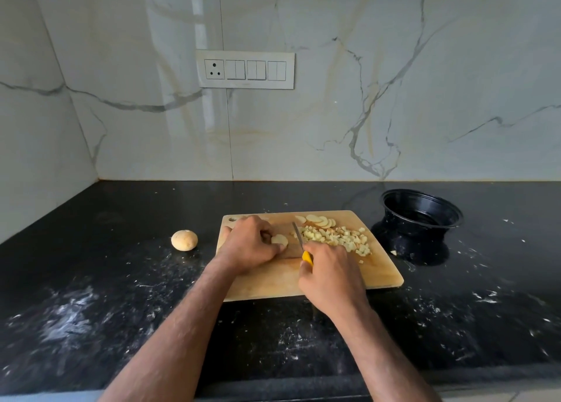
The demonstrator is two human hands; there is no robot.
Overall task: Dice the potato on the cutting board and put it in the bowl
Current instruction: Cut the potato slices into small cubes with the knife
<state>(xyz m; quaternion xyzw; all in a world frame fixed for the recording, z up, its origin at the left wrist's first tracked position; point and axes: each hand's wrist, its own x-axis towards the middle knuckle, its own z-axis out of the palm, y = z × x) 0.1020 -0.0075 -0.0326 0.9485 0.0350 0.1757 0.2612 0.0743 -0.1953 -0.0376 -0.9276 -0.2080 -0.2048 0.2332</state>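
A wooden cutting board [273, 283] lies on the black counter. My left hand [247, 246] presses a pale potato piece [280, 239] onto the board. My right hand [331, 277] grips a yellow-handled knife [299, 237], its blade pointing away just right of that piece. A heap of diced potato [337, 238] lies on the right part of the board, with several round slices [318, 220] behind it. The black bowl [422, 208] stands to the right of the board and looks empty.
A whole unpeeled potato [184, 240] sits on the counter left of the board. A few stray potato bits [393, 252] lie near the bowl. The black counter [91, 295] is speckled white. A switch panel [245, 69] is on the marble wall.
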